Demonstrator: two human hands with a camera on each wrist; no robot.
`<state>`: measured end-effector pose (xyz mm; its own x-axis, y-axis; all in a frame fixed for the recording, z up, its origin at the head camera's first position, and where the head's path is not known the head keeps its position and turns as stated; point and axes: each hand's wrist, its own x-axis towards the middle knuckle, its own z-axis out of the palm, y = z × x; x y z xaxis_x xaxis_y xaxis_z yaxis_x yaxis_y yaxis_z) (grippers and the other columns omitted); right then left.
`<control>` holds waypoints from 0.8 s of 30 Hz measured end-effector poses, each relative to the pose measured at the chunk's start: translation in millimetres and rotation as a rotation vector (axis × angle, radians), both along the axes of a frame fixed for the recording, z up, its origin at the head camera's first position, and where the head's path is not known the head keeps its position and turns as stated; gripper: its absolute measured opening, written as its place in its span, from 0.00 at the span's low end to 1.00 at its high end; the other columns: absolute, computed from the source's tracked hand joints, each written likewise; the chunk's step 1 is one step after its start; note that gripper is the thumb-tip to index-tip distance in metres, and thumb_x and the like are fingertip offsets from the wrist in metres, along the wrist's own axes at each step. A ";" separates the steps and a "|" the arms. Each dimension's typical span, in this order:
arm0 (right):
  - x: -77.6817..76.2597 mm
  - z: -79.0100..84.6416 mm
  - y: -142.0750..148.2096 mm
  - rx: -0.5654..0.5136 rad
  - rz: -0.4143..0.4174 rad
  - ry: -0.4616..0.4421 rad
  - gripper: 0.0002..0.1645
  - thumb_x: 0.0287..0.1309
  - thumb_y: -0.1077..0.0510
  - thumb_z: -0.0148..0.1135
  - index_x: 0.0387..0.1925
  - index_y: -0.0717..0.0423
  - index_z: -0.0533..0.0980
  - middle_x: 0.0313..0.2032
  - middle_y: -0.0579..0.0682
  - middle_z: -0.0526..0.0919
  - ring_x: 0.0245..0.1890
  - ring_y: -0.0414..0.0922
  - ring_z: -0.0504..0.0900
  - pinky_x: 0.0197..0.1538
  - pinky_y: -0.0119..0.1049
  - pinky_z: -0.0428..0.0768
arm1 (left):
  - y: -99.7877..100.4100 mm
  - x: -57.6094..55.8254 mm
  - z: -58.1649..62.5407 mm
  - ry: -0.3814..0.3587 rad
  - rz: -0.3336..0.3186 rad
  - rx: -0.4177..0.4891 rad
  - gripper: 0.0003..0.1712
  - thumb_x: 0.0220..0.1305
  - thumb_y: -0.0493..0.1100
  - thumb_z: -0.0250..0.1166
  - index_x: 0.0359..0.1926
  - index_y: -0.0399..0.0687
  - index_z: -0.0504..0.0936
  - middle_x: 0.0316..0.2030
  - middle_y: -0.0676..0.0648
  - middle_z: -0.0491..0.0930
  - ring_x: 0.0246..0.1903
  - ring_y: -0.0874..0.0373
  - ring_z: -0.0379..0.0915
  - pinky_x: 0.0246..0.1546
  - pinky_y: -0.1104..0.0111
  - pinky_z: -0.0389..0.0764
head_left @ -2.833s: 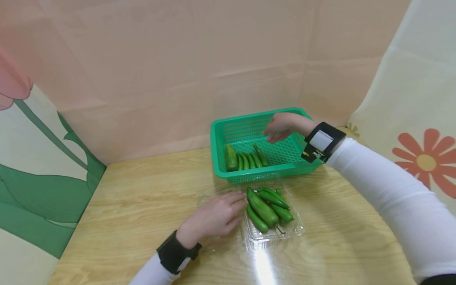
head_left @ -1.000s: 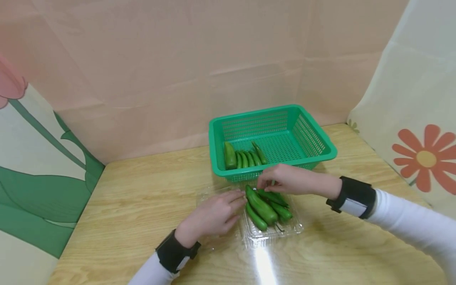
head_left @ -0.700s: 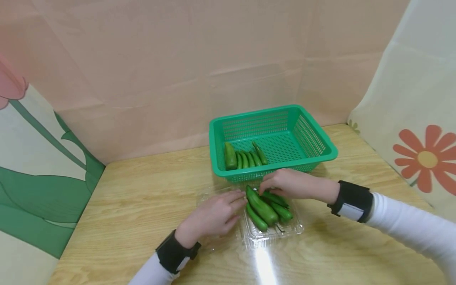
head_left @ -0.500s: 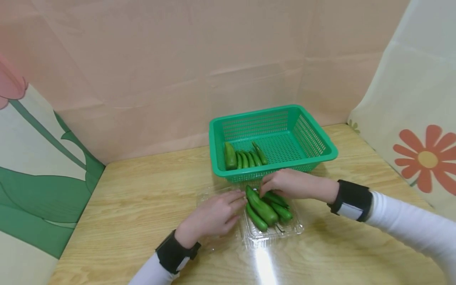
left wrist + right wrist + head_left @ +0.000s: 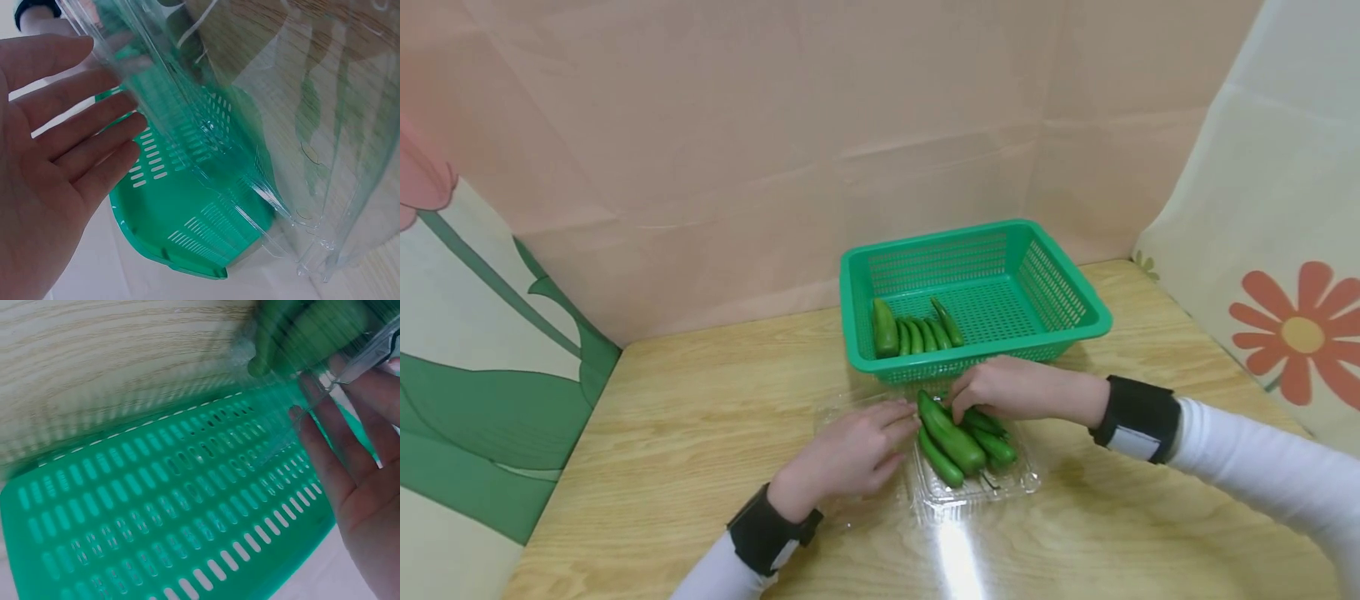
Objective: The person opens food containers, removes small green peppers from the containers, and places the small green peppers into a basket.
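A clear plastic clamshell box (image 5: 955, 504) lies unfolded on the table, with several green peppers in its right half. One thick pepper (image 5: 953, 437) leans across a slimmer pepper (image 5: 938, 458). My left hand (image 5: 853, 450) rests over the left half, its fingertips beside the thick pepper; the left wrist view shows its fingers (image 5: 94, 125) straight and holding nothing. My right hand (image 5: 1000, 387) reaches down into the box's far side, thumb and fingers bent over the upper peppers. In the right wrist view, plastic covers part of its fingers (image 5: 328, 456); I cannot tell whether they grip a pepper.
Directly behind the box stands a green plastic basket (image 5: 973, 237). Inside, at its left, lie a thick pepper (image 5: 884, 329) and a row of several thin peppers (image 5: 928, 335). A pink cloth backdrop (image 5: 737, 167) and flower-print side cloths border the wooden table (image 5: 700, 400).
From above the basket, my right hand has come down and toward me to the peppers in the box, then shifted slightly among them. The left hand has hardly moved.
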<state>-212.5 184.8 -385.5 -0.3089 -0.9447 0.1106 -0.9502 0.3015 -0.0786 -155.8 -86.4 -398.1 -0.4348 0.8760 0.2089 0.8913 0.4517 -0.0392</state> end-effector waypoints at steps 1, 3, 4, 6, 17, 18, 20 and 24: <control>-0.6 -0.7 0.3 -0.003 0.005 0.005 0.18 0.47 0.69 0.68 0.36 0.45 0.84 0.43 0.45 0.86 0.41 0.40 0.85 0.43 0.29 0.85 | -0.1 0.0 -0.1 0.004 0.000 0.000 0.25 0.60 0.45 0.62 0.58 0.40 0.75 0.60 0.40 0.74 0.62 0.50 0.69 0.66 0.61 0.69; -1.7 -1.9 0.8 -0.007 0.015 0.018 0.17 0.47 0.68 0.68 0.36 0.45 0.84 0.42 0.44 0.86 0.41 0.39 0.84 0.43 0.29 0.85 | -0.1 -0.1 -0.2 0.003 0.001 0.003 0.25 0.60 0.45 0.62 0.58 0.40 0.75 0.60 0.40 0.74 0.62 0.50 0.69 0.65 0.61 0.70; -2.3 -2.7 1.3 -0.006 0.020 0.027 0.17 0.47 0.68 0.68 0.37 0.45 0.84 0.42 0.44 0.86 0.41 0.39 0.84 0.44 0.29 0.84 | 0.0 -0.2 -0.3 0.000 0.000 0.005 0.25 0.60 0.45 0.62 0.57 0.40 0.75 0.60 0.40 0.74 0.62 0.50 0.69 0.65 0.61 0.70; -3.3 -3.9 2.6 -0.005 0.029 0.042 0.17 0.47 0.68 0.68 0.38 0.44 0.84 0.42 0.43 0.86 0.42 0.39 0.84 0.45 0.30 0.84 | -0.2 -0.1 -0.2 -0.004 0.003 0.002 0.25 0.60 0.45 0.62 0.58 0.41 0.75 0.60 0.40 0.74 0.62 0.50 0.69 0.65 0.61 0.70; -7.8 -7.2 6.7 -0.040 0.079 0.036 0.15 0.50 0.62 0.69 0.41 0.45 0.83 0.43 0.41 0.85 0.44 0.38 0.83 0.48 0.31 0.83 | -0.4 0.7 0.9 -0.004 0.015 -0.013 0.25 0.61 0.46 0.62 0.58 0.41 0.75 0.60 0.41 0.73 0.62 0.51 0.68 0.66 0.61 0.69; -7.8 -7.4 6.4 -0.042 0.082 0.034 0.15 0.50 0.61 0.68 0.42 0.45 0.83 0.43 0.41 0.85 0.45 0.38 0.83 0.49 0.31 0.83 | -0.6 0.6 0.8 0.001 0.013 -0.012 0.26 0.61 0.46 0.62 0.58 0.41 0.75 0.60 0.41 0.74 0.62 0.51 0.68 0.66 0.61 0.69; -7.8 -8.3 6.0 -0.050 0.087 0.030 0.15 0.51 0.61 0.68 0.43 0.46 0.82 0.43 0.41 0.85 0.45 0.38 0.83 0.49 0.30 0.83 | -0.9 0.1 0.1 0.012 0.005 -0.005 0.26 0.60 0.46 0.62 0.58 0.41 0.75 0.60 0.41 0.74 0.62 0.51 0.69 0.66 0.61 0.69; -7.0 -9.6 6.2 -0.091 0.092 -0.030 0.16 0.53 0.61 0.66 0.45 0.47 0.81 0.44 0.41 0.84 0.45 0.36 0.82 0.49 0.26 0.82 | -1.1 -0.3 -1.2 0.024 -0.007 0.003 0.26 0.60 0.46 0.63 0.58 0.41 0.75 0.59 0.40 0.74 0.62 0.50 0.69 0.65 0.61 0.70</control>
